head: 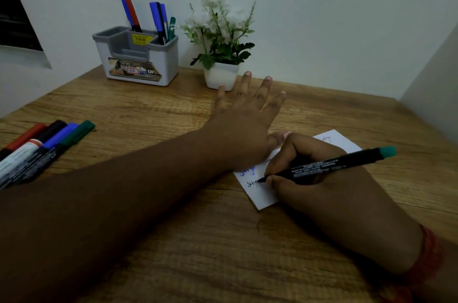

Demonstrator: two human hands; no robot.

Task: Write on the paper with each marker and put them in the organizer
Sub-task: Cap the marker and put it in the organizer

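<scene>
Far left, well away from either hand, four capped markers [37,146] lie side by side right at the table's left edge, caps (red, black, blue, green) pointing toward the back. Behind them, near the back wall, the grey-and-white organizer [138,59] already has five markers standing in its rear compartments: a blue and a red one in the left slot, two blue and a green in the right. Its front compartments look empty from here. Just right of it is a small white pot of flowers [220,54], sitting just beyond the left hand's fingertips [247,74].

The left hand [244,119] lies flat, palm down, fingers spread and pointing at the pot, with the thumb side of the hand pressing on the top-left part of the paper [260,193]. The forearm runs diagonally across the bare wooden table [173,240], so there's lots of open wood in front of it and between the fingers and the organizer.

The paper is a small white slip, tucked under both hands, with blue and dark scribbles on it (can't read them). Its near corner pokes out below the right hand's knuckles.

The right hand [319,183] pinches a black-bodied marker with a green end [334,164] between thumb and first fingers, tip touching the paper just left of those fingers, tail angled up to the right. A red thread band [431,253] is on that wrist. Right of the hand, open table reaches to the side wall.
</scene>
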